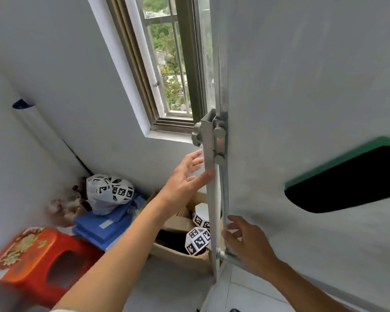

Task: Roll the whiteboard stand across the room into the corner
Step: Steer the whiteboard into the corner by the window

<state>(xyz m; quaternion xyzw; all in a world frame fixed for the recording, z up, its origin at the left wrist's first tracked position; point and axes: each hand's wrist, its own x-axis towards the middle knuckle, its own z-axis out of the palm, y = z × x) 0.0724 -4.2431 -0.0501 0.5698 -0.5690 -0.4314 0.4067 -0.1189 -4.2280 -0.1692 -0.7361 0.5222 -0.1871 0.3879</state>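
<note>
The whiteboard stand fills the right of the head view: a pale board (302,97) on a metal upright post (212,199) with a bracket and bolts (214,136). My left hand (187,174) is spread open beside the post, its fingertips at the post's edge just below the bracket. My right hand (245,239) sits lower at the board's left edge, fingers apart and curled toward the frame near a horizontal bar (231,258). A green-and-black eraser (347,179) sticks to the board.
A window (167,64) is set in the wall ahead. Below it the corner holds a cardboard box (185,255) with marker-printed balls, a white bag (108,194), blue folders (106,224) and a red stool (38,255). Tiled floor (245,293) shows under the post.
</note>
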